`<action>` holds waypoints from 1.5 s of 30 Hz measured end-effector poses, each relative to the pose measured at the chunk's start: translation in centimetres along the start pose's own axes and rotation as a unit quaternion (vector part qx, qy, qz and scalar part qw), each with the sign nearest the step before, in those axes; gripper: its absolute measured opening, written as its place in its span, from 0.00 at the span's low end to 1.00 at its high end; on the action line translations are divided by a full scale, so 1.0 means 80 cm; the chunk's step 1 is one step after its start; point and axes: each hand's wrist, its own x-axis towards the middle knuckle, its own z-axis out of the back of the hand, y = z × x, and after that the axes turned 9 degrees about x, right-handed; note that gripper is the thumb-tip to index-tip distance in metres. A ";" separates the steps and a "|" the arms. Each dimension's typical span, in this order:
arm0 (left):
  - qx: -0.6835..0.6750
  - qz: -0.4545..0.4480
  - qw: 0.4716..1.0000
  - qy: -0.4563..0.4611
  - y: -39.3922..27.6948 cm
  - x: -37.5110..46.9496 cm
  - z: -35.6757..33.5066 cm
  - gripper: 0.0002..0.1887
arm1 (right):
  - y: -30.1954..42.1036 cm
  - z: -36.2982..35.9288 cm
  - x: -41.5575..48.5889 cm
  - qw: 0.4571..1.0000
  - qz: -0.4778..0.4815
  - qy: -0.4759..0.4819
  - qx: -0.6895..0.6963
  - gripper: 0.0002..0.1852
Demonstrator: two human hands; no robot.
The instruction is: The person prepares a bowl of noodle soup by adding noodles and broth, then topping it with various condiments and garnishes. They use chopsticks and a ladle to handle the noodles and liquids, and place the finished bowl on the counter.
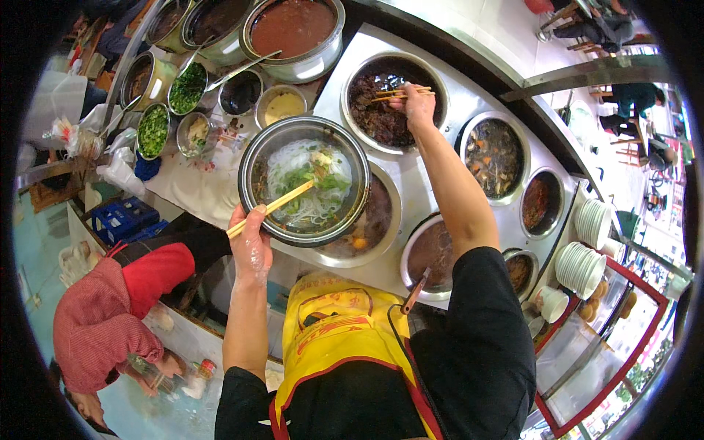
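Observation:
My left hand [252,239] grips the near-left rim of a dark-edged bowl [305,237]. White noodles [283,162] and chopped greens [300,179] lie in its broth. Under my left thumb a pair of chopsticks [286,199] slants across the bowl, tips in the noodles. My right hand [415,107] holds another pair of chopsticks [393,94] over a round metal pot [444,96] set in the steel counter. Dark brown shredded food [366,104] fills that pot; the tips are close to it, but contact is unclear. Partly beneath the bowl sits a pot of brown broth [379,212].
Sauce pots [294,27] with ladles and bowls of chopped greens [153,131] stand at upper left. More sunken pots [495,157] line the right. Plates [580,269] are stacked beyond them. A co-worker in a red sleeve [104,324] works at lower left. A ladle handle [413,297] projects near my apron.

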 end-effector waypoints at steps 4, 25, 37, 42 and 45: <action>-0.002 0.001 1.000 -0.006 0.000 0.007 -0.003 0.07 | 0.009 0.012 -0.012 1.000 -0.003 -0.016 0.014 0.12; 0.020 -0.010 0.995 0.102 -0.009 0.077 -0.071 0.06 | 0.149 0.017 -0.092 0.998 0.028 0.045 0.025 0.16; 0.016 -0.023 0.999 0.035 -0.017 0.049 -0.040 0.06 | 0.004 0.030 0.019 0.998 0.028 -0.017 -0.053 0.15; 0.019 -0.033 0.998 0.046 -0.015 0.053 -0.040 0.05 | 0.026 0.035 0.003 0.999 0.014 -0.024 -0.017 0.14; 0.018 -0.032 0.998 0.052 -0.015 0.056 -0.042 0.05 | 0.037 0.042 -0.007 0.999 0.010 -0.025 0.017 0.14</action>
